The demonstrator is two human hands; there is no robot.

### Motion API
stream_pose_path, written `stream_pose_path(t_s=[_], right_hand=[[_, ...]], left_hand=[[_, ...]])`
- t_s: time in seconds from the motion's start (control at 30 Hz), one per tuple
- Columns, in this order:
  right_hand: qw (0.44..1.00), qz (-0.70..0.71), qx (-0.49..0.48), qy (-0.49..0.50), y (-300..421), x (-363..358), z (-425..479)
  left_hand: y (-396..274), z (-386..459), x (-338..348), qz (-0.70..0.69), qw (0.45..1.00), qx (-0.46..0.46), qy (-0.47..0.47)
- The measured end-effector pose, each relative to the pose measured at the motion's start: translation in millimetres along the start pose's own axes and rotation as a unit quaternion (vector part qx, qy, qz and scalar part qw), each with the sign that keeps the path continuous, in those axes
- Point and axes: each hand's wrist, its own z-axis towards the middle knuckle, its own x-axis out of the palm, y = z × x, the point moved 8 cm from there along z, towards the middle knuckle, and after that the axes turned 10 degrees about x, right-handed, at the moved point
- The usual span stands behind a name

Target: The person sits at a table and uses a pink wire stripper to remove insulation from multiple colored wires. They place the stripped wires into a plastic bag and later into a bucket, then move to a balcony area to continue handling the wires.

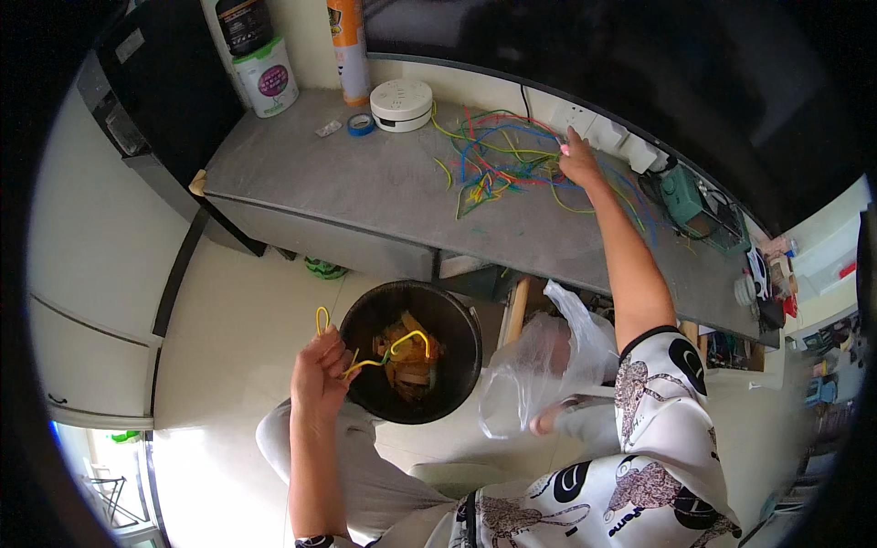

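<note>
My left hand (319, 363) is closed around a bent yellow-and-green insulated wire (412, 334), beside a black bucket (355, 390). One wire end loops up above the fist; the other reaches over the bucket's opening. Brownish scraps (413, 375) lie at the bottom of the bucket. My right hand (581, 164) is stretched out over the grey cabinet top, at the right part of a tangle of red, blue, green and yellow wires (503, 164). Something small and pink shows at its fingers; whether they grip a wire cannot be made out.
A white round device (401, 105), blue tape roll (360, 125), spray can (353, 61) and white tub (267, 79) stand left on the grey cabinet top (329, 178). A green metal-framed device (699, 205) sits right. A clear plastic bag (527, 370) hangs beside an open drawer (517, 312).
</note>
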Motion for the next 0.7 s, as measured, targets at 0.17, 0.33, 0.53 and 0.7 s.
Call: stream_pose_path(t_s=[0.17,0.33,0.53,0.7], right_hand=[[0.993,-0.040,0.073,0.088,-9.5,43.8,13.5],[0.984,-0.116,-0.072,0.116,3.6,55.8,-14.3],[0.968,-0.079,-0.214,0.102,63.5,41.3,-92.8],[0.939,0.006,-0.316,0.134,142.2,26.6,-182.0]], left_hand=[[0.9,4.7,3.4,0.024,0.999,0.005,0.046],[5.0,4.2,14.7,0.010,0.998,0.012,0.058],[2.9,4.6,20.0,-0.006,0.998,0.017,0.060],[-19.2,-5.2,6.7,-0.035,0.998,0.038,0.031]])
